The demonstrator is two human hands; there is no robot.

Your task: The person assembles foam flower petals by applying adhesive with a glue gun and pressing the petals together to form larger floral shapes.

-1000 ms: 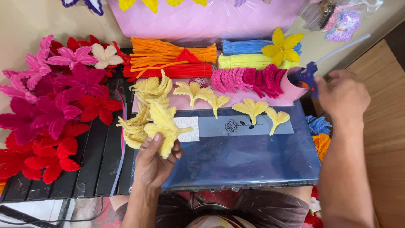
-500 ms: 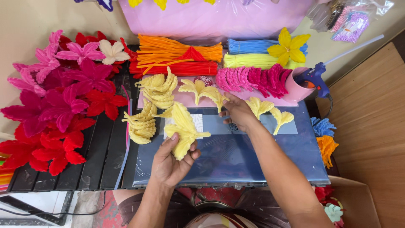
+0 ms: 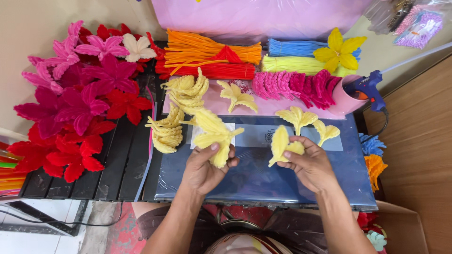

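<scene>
Both forearms extend forward from the bottom edge of the head view, converging slightly. The left hand [image 3: 203, 169] is raised, back toward the camera, fingers curled closed, thumb pointing up. The right hand [image 3: 308, 164] sits level with it, well apart, fingers pinched closed.

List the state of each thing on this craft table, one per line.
left hand: gripping a yellow petal cluster
right hand: pinching a yellow petal piece
glue gun: standing nozzle-down in a pink cup
finished yellow flower: lying on the blue and yellow stem bundles
red and pink flowers: heaped at left
</scene>
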